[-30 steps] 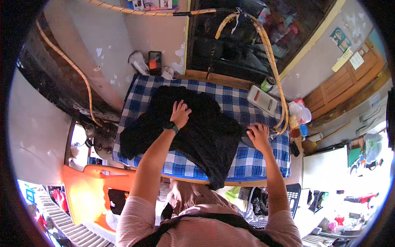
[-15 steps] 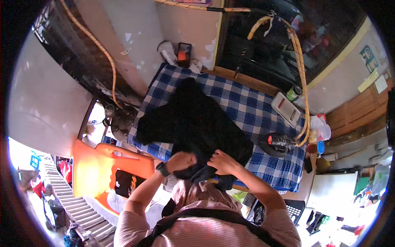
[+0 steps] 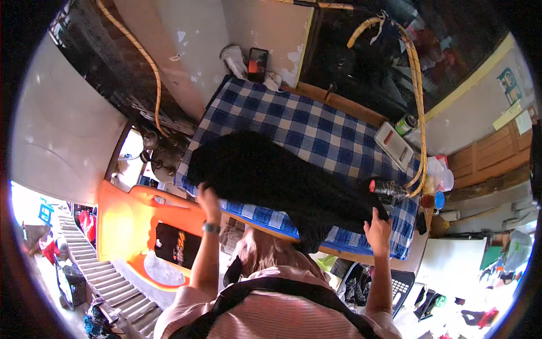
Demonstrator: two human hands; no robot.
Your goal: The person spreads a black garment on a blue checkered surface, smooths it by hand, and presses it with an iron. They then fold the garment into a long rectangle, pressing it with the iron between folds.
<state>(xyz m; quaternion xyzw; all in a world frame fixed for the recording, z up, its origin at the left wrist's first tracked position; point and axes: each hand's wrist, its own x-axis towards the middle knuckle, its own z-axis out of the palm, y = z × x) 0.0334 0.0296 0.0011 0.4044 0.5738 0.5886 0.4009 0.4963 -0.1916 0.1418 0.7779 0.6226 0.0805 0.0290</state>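
Note:
A black garment (image 3: 259, 169) lies stretched in a long, bunched strip across the blue-and-white checked cloth (image 3: 316, 121), its lower middle part hanging over the table's front edge. At the garment's lower left edge is my left hand (image 3: 209, 204), slightly blurred, with fingers extended upward. My right hand (image 3: 377, 231) grips the garment's right end, close in front of the iron (image 3: 384, 191). The garment overlaps the iron's dark base in this view.
A white tray-like item (image 3: 394, 147) and a green can (image 3: 405, 124) stand at the back right. A yellow-wrapped cord (image 3: 416, 85) runs down to the iron. An orange chair (image 3: 127, 217) is at the left; a black basket (image 3: 402, 288) sits below right.
My hands have moved apart, left hand leftward and right hand rightward toward the iron. The garment has gone from a spread heap to a long sideways strip.

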